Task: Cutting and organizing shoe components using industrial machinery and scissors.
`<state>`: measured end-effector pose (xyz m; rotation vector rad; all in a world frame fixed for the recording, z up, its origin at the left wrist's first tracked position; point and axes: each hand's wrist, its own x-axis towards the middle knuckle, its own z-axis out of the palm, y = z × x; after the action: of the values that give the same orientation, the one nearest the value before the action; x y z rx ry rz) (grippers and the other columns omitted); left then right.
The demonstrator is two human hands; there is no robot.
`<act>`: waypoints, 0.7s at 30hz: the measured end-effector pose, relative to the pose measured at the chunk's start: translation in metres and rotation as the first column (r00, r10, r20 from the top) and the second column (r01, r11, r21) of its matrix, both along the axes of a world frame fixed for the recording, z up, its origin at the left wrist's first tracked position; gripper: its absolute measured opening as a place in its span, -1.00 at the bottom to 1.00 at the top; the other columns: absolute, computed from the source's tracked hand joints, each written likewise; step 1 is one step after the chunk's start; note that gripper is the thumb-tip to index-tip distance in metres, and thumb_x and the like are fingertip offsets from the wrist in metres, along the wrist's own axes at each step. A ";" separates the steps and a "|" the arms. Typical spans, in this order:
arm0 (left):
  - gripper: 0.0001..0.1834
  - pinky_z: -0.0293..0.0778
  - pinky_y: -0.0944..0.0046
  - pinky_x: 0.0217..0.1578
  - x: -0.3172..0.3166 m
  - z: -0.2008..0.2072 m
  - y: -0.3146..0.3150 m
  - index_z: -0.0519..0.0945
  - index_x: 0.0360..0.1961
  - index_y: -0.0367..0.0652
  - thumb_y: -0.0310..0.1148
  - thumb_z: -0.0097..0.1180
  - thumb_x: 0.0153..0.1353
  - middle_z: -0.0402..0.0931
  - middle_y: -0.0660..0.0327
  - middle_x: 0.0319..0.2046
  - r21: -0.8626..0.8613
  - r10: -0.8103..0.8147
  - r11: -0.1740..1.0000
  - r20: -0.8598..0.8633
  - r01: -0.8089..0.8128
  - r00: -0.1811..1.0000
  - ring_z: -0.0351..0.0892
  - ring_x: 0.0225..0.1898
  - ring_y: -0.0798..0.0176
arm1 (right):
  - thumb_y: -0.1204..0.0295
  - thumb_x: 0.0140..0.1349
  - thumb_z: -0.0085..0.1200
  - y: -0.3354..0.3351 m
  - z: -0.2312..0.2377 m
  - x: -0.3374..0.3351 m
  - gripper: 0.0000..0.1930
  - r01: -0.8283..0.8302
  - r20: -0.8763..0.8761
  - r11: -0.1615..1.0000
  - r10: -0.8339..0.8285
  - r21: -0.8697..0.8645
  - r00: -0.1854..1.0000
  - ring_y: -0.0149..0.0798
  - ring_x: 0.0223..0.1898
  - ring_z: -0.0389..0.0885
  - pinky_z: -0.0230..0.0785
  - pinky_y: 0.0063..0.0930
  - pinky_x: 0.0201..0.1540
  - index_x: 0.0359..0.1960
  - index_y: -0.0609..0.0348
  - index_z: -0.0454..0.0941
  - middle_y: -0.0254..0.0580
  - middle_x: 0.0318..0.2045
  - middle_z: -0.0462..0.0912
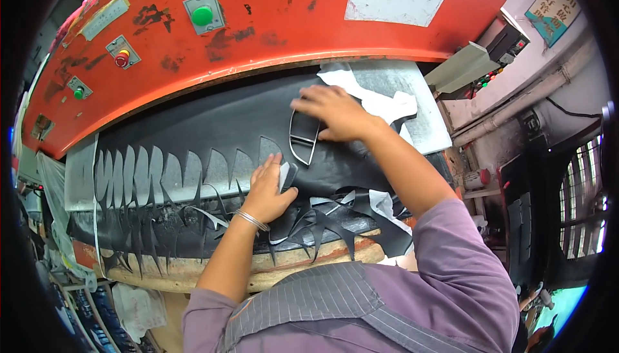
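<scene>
A black sheet (pixel 213 111), which looks like leather or a synthetic, lies across a pale cutting board (pixel 425 95). A row of leaf-shaped openings runs along its near edge, with the board showing through. My right hand (pixel 338 113) grips a leaf-shaped metal cutting die (pixel 301 154) with a crossbar, standing on the sheet; its upper end is under my fingers. Close to the last opening, my left hand (pixel 267 192) is closed on a small cut piece (pixel 289 176), black with a pale side, between thumb and fingers. How many layers it has, I cannot tell.
A red press beam (pixel 277 30) spans the far side, with green buttons (pixel 202 16) and a red stop knob (pixel 122 59). Torn black offcuts (pixel 322 221) hang over the wooden front edge (pixel 258 272). White scraps (pixel 380 101) lie at the far right. A control box (pixel 509 43) stands beyond.
</scene>
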<state>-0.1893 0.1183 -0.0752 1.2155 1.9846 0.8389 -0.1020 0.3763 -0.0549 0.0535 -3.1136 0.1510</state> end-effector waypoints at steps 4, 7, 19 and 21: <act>-0.05 -0.26 0.01 0.35 0.005 -0.017 0.003 0.01 0.33 -0.37 -0.22 0.17 -0.05 0.06 -0.18 0.30 0.061 -0.038 0.997 -0.120 0.046 0.992 -0.11 0.40 -0.04 | 0.11 -0.09 0.33 0.030 -0.018 0.012 -0.18 0.316 0.056 0.882 -0.316 -0.351 0.947 -0.06 0.38 0.03 -0.15 0.03 0.33 0.27 -0.18 0.22 -0.06 0.27 0.27; -0.02 -0.26 -0.01 0.34 0.000 -0.021 0.007 0.00 0.34 -0.35 -0.24 0.18 -0.08 0.07 -0.13 0.31 0.094 -0.041 0.994 -0.127 0.053 0.991 -0.11 0.40 -0.03 | 0.00 -0.09 0.30 0.035 -0.035 0.012 -0.28 0.352 0.049 0.858 -0.360 -0.374 0.932 -0.12 0.36 0.11 -0.14 0.02 0.32 0.15 -0.14 0.35 -0.15 0.18 0.41; -0.08 -0.33 -0.02 0.34 -0.032 -0.009 0.031 0.06 0.30 -0.35 -0.23 0.16 -0.08 -0.05 -0.13 0.36 0.020 -0.180 0.983 -0.036 0.181 0.983 -0.21 0.42 -0.06 | 0.03 -0.12 0.30 0.039 -0.037 0.006 -0.42 0.431 -0.129 0.834 -0.496 -0.344 0.858 -0.15 0.22 0.36 0.05 -0.07 0.27 -0.07 0.01 0.47 -0.17 0.03 0.53; -0.20 -0.15 -0.02 0.32 -0.039 0.002 0.033 0.18 0.24 -0.34 -0.24 0.14 -0.03 0.08 -0.12 0.31 0.107 -0.109 0.987 -0.068 0.115 0.992 -0.02 0.38 -0.05 | 0.06 -0.12 0.32 0.041 -0.025 0.003 -0.37 0.424 -0.095 0.843 -0.477 -0.332 0.874 -0.08 0.22 0.35 0.08 -0.09 0.26 0.02 0.00 0.45 -0.08 0.03 0.53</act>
<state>-0.2287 0.1511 -0.0728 1.4188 1.9193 0.8745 -0.0991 0.4172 -0.0795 -0.6361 -2.7885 0.5687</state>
